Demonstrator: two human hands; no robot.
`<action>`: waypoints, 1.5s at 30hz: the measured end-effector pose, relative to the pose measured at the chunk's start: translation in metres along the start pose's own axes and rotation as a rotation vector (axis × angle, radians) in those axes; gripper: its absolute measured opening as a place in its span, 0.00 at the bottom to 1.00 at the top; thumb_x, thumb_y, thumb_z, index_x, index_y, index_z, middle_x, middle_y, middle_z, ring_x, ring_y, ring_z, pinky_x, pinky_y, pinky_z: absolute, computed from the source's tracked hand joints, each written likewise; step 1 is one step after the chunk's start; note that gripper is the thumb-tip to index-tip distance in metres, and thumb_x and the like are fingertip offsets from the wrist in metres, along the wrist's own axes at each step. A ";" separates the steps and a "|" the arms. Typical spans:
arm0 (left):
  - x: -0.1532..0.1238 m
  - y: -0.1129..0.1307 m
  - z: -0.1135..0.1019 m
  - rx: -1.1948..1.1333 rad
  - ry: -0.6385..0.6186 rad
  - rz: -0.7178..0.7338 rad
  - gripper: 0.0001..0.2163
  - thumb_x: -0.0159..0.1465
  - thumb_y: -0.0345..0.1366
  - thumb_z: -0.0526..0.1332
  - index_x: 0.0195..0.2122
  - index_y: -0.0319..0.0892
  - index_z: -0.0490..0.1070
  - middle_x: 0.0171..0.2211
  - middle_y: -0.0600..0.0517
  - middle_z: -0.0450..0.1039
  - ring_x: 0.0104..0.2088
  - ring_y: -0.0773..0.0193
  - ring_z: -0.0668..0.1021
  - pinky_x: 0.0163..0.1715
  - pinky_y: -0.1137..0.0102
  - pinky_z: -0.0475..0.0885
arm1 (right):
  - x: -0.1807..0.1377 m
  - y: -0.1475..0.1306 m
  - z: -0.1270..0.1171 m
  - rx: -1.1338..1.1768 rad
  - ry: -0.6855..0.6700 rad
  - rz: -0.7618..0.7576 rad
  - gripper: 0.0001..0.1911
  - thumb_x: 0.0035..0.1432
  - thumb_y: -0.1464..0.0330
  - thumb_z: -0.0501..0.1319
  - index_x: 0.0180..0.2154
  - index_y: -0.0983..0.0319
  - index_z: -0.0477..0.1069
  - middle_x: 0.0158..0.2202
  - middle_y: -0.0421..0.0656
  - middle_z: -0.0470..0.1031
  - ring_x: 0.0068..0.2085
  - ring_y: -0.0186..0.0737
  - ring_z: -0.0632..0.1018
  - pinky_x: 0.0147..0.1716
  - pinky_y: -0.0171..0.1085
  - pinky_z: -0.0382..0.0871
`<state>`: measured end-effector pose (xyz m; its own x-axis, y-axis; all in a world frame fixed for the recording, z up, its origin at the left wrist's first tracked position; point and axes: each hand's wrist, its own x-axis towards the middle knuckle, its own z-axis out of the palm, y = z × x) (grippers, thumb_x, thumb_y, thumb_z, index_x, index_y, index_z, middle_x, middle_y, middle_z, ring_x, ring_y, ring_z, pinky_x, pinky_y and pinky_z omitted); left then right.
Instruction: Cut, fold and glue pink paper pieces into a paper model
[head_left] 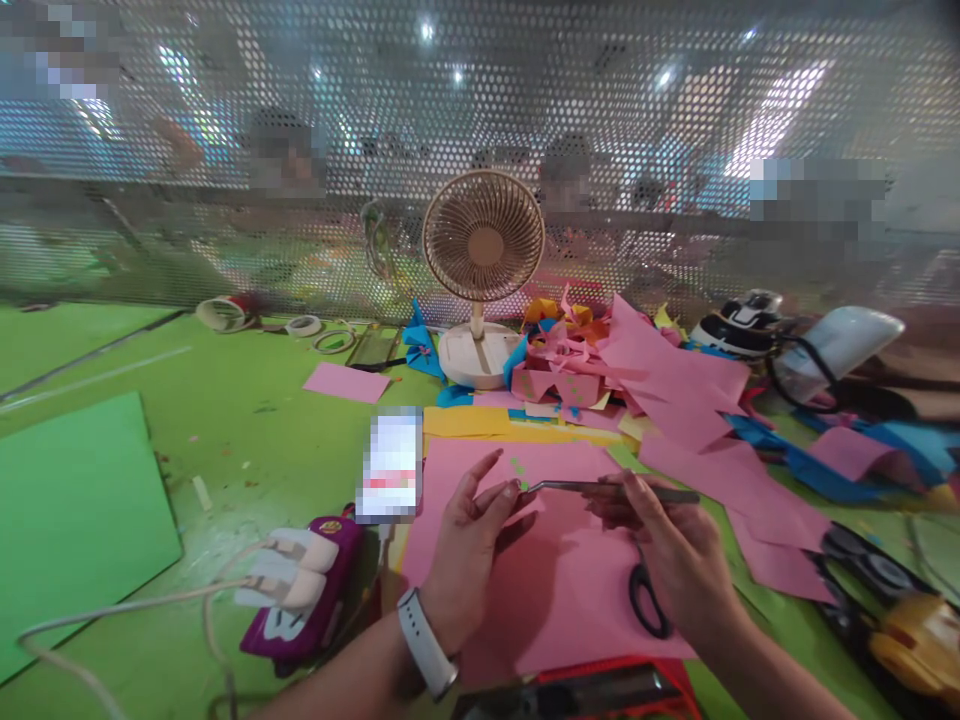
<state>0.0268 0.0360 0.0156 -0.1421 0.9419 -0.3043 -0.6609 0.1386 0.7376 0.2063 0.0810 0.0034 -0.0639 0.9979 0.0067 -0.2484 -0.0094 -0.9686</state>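
Observation:
My left hand (pixel 472 540), with a white band on its wrist, pinches a tiny green paper piece (pixel 523 487) between thumb and finger. In my right hand (pixel 686 555) are bent-tip metal tweezers (pixel 574 486), held like a pen and pointing left. Their tip meets the green piece at my left fingertips; whether it grips the piece is too small to tell. Both hands are above a pink paper sheet (pixel 555 620). Just beyond the fingertips, a few small green bits (pixel 515 466) show against the pink. A black scissors handle (pixel 649 602) lies partly under my right hand.
A fan (pixel 484 235) stands at the back, beside heaped pink paper scraps (pixel 660 375). Left are a lit phone (pixel 391 465), a purple pouch (pixel 322 600) with white chargers, and a green sheet (pixel 75 530). A red-and-black object (pixel 600 690) lies in front. Behind rises a perforated screen (pixel 375 100).

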 end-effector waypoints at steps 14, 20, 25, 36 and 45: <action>0.001 -0.003 0.000 -0.021 -0.006 0.025 0.27 0.55 0.34 0.67 0.55 0.44 0.60 0.34 0.51 0.76 0.40 0.60 0.78 0.45 0.66 0.70 | -0.002 -0.002 0.000 0.002 0.018 -0.002 0.12 0.54 0.61 0.62 0.32 0.65 0.76 0.32 0.49 0.79 0.32 0.45 0.80 0.29 0.38 0.74; 0.000 -0.003 0.002 -0.029 -0.009 0.032 0.26 0.56 0.32 0.65 0.55 0.42 0.59 0.34 0.51 0.77 0.39 0.63 0.78 0.44 0.68 0.71 | -0.002 -0.002 0.000 -0.024 0.018 -0.006 0.12 0.54 0.61 0.62 0.33 0.64 0.76 0.32 0.48 0.79 0.32 0.44 0.80 0.28 0.36 0.74; 0.000 -0.003 0.002 -0.027 0.005 0.034 0.26 0.56 0.31 0.66 0.54 0.42 0.60 0.34 0.51 0.77 0.37 0.64 0.78 0.45 0.68 0.71 | -0.002 -0.002 0.002 -0.027 0.029 -0.014 0.13 0.53 0.61 0.63 0.33 0.64 0.76 0.31 0.48 0.79 0.32 0.44 0.80 0.28 0.36 0.74; -0.002 -0.003 0.004 -0.042 0.013 0.028 0.27 0.54 0.31 0.67 0.54 0.42 0.61 0.32 0.51 0.77 0.36 0.64 0.79 0.45 0.67 0.71 | 0.000 0.001 0.001 -0.014 0.034 -0.006 0.13 0.53 0.60 0.63 0.34 0.65 0.76 0.31 0.49 0.79 0.32 0.46 0.79 0.28 0.38 0.74; -0.002 -0.006 0.003 -0.052 0.018 0.051 0.27 0.55 0.30 0.66 0.55 0.42 0.60 0.32 0.52 0.77 0.37 0.65 0.79 0.45 0.69 0.72 | 0.000 0.007 0.004 0.079 0.049 0.014 0.13 0.51 0.61 0.64 0.32 0.65 0.76 0.27 0.47 0.79 0.29 0.43 0.79 0.27 0.36 0.74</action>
<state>0.0335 0.0343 0.0139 -0.1890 0.9417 -0.2782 -0.6898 0.0743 0.7202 0.2002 0.0806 -0.0022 -0.0212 0.9996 -0.0209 -0.3238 -0.0266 -0.9457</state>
